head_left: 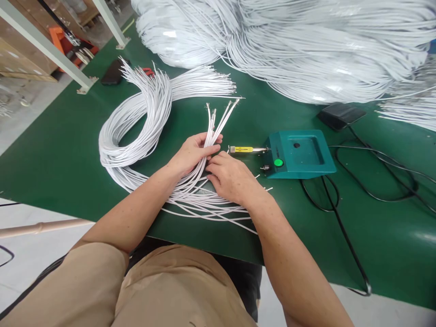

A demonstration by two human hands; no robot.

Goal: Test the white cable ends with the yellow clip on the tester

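Observation:
My left hand [195, 152] is closed round a small bunch of white wires [221, 120], whose stripped ends fan out above the thumb. Close beside it, my right hand [228, 175] has its fingers bent together at a white wire; the grip itself is partly hidden. Just past the right fingers lies a yellow-sleeved tip [241, 149], joined by a metal shaft to a teal box [301, 170] with a green button [278, 162]. More loose white wires [204, 206] spread under both hands, running from a large coiled bundle [116, 131] on the left.
Big heaps of white wire [306, 54] cover the back of the green table [57, 150]. A black pedal-like block [340, 116] and black cables [344, 245] lie around the box. At the far left are a dark object [112, 73] and a metal post [51, 50].

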